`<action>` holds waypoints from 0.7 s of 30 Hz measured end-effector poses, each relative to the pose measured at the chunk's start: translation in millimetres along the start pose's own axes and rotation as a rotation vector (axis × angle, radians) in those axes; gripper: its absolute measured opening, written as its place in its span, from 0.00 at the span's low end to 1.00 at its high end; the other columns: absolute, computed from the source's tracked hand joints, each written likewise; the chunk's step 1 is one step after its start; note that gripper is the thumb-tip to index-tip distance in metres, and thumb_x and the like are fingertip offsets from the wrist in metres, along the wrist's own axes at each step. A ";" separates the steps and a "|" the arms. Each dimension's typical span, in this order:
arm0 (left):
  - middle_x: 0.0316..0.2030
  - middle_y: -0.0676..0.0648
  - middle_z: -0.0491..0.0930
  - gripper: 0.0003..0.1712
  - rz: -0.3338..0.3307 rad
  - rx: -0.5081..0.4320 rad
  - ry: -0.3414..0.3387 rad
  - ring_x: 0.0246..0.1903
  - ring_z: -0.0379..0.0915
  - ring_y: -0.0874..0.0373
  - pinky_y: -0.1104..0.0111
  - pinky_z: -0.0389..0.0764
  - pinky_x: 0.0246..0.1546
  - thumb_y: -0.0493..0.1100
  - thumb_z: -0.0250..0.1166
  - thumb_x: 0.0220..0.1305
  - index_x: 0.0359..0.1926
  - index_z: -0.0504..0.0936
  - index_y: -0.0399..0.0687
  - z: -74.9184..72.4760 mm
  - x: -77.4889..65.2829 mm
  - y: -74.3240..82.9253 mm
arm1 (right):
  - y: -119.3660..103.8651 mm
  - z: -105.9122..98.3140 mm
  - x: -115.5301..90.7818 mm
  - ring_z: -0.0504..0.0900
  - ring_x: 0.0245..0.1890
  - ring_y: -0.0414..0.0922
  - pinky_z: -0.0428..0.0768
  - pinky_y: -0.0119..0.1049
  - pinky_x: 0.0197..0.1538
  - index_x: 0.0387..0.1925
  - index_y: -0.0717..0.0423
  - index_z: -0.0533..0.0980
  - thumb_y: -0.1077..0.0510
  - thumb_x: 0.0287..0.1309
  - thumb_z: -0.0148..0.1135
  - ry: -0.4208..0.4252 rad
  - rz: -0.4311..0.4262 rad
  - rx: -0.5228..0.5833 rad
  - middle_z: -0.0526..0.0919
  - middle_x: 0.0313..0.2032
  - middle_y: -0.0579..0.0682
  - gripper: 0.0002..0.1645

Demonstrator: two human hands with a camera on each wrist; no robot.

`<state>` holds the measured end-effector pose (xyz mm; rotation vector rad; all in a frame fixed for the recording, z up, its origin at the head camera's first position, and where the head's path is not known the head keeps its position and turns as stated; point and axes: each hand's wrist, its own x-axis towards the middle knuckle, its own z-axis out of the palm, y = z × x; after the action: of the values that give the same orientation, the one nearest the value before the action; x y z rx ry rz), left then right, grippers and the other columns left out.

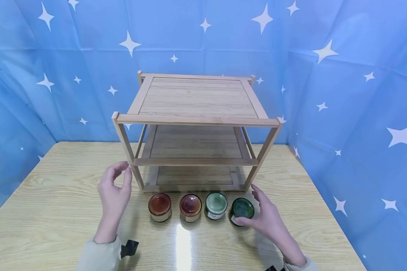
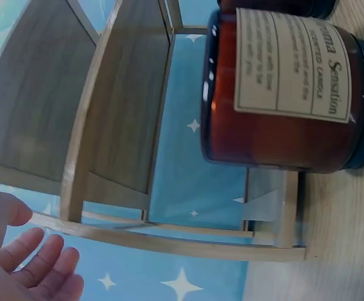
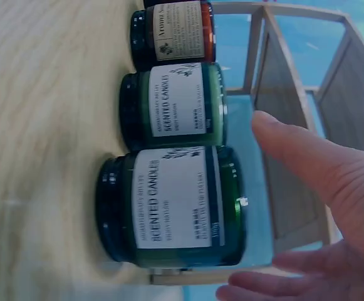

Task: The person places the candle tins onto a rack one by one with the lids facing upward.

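Four scented candle jars stand in a row on the table, their dark lids on the table side. From the left they are a red-brown candle jar (image 1: 160,207), a brown-amber candle jar (image 1: 190,207), a light green candle jar (image 1: 216,205) and a dark green candle jar (image 1: 242,211). My right hand (image 1: 269,216) is spread beside the dark green jar, its thumb overlapping the jar's front; the right wrist view shows a gap between palm and glass. Left of the row, my left hand (image 1: 115,190) hovers with bent fingers and thumb apart, holding nothing.
Behind the jars stands a three-tier wooden shelf (image 1: 203,120), its front legs close to the row. The wooden table (image 1: 64,188) reaches back to a blue curtain (image 1: 196,37) with white stars, which also runs along both sides.
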<state>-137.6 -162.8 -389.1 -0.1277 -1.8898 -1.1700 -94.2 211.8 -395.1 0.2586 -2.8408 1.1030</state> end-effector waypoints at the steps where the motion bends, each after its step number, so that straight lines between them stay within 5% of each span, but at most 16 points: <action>1: 0.38 0.32 0.80 0.09 -0.021 -0.024 -0.004 0.39 0.76 0.55 0.81 0.74 0.47 0.23 0.60 0.59 0.41 0.78 0.23 0.1 0.4 -1.7 | 1.7 0.7 -0.4 0.70 0.58 0.66 0.72 0.61 0.57 0.66 0.72 0.57 0.53 0.33 0.84 -0.017 0.004 0.013 0.69 0.58 0.74 0.63; 5: 0.42 0.36 0.78 0.12 -0.130 -0.167 -0.034 0.42 0.74 0.67 0.81 0.76 0.46 0.23 0.58 0.61 0.46 0.75 0.22 2.5 2.0 -8.3 | 8.6 5.2 -2.0 0.73 0.55 0.64 0.73 0.57 0.58 0.63 0.73 0.61 0.58 0.29 0.84 -0.065 0.006 0.072 0.74 0.55 0.71 0.60; 10: 0.43 0.50 0.76 0.14 -0.245 -0.327 -0.058 0.44 0.74 0.65 0.79 0.78 0.47 0.21 0.57 0.62 0.50 0.72 0.19 6.4 4.1 -13.5 | 15.6 11.6 -4.0 0.78 0.49 0.61 0.78 0.55 0.53 0.56 0.73 0.67 0.66 0.27 0.83 -0.057 -0.032 0.117 0.78 0.50 0.65 0.50; 21: 0.39 0.60 0.79 0.14 -0.273 -0.407 -0.047 0.42 0.75 0.67 0.78 0.78 0.46 0.19 0.56 0.60 0.49 0.71 0.16 10.5 6.8 -21.1 | 26.7 20.1 -1.3 0.80 0.43 0.54 0.83 0.45 0.47 0.49 0.67 0.73 0.68 0.26 0.82 0.031 -0.073 0.151 0.81 0.44 0.57 0.41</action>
<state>-158.7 -168.7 -400.1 -0.1227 -1.7232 -1.7442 -98.3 217.8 -427.8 0.3492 -2.7017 1.2954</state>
